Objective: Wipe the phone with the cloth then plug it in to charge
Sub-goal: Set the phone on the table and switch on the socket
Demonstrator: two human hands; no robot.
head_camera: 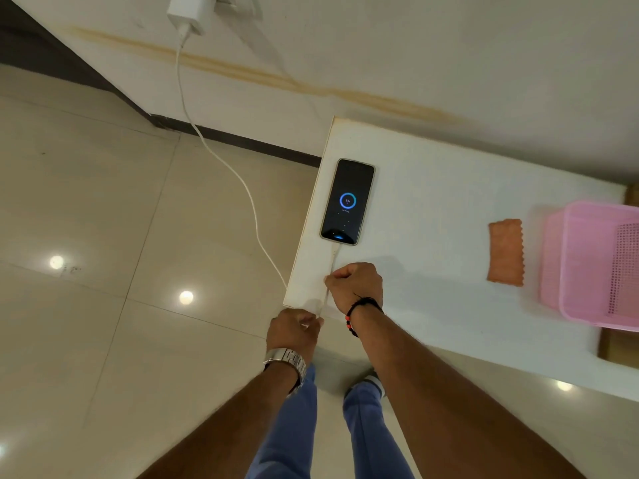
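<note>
The phone (347, 201) lies face up near the left edge of the white table (432, 209), its screen lit with a blue charging ring. A white cable (221, 160) runs from the charger (186, 12) in the wall socket down over the floor and up to the phone's bottom end. My right hand (354, 286) pinches the cable just below the phone. My left hand (294, 330) grips the same cable at the table's corner. An orange cloth (506, 252) lies flat on the table, well to the right of both hands.
A pink plastic basket (587, 264) stands at the table's right end, next to the cloth. The table stands against a stained white wall (380, 63). Glossy tiled floor (103, 271) spreads to the left. My legs and a shoe show below the table edge.
</note>
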